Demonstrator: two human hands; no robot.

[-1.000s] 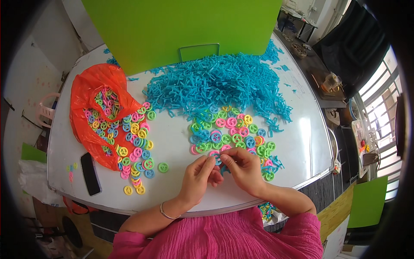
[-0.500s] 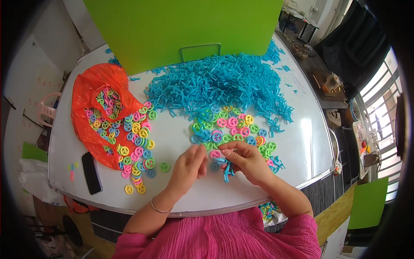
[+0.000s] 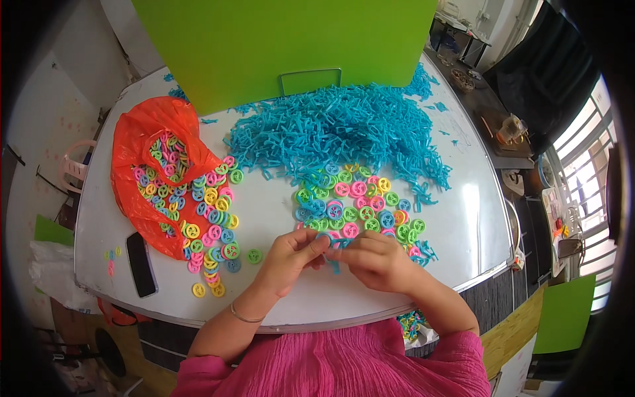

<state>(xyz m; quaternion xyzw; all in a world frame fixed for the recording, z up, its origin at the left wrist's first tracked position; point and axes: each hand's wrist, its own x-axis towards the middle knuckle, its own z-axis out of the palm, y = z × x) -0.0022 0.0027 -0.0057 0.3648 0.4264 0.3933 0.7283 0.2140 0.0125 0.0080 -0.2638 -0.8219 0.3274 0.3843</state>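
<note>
Close together over the near middle of the table, my two hands meet at small blue parts. My left hand (image 3: 286, 261) pinches a blue plastic wheel (image 3: 323, 236) between thumb and fingers; only part of its rim shows. Closed on a blue forked plastic piece (image 3: 343, 242), my right hand (image 3: 377, 262) presses it against the wheel's side. Whether the two are joined is hidden by the fingers. Just beyond lie several spoked plastic wheels (image 3: 358, 190) in pink, green, blue and yellow. Behind these rises a heap of blue plastic pieces (image 3: 337, 126).
At the left, a red plastic bag (image 3: 132, 142) spills more coloured wheels. A phone (image 3: 141, 264) lies near the table's left front edge. Across the back stands a large green board (image 3: 278, 46) with a wire handle. Finished-looking coloured parts (image 3: 411, 324) sit below the front edge.
My hands have come together. My left hand moved right and now holds a blue wheel, and my right hand turned inward with the blue piece. The wheel beside them has left the table.
</note>
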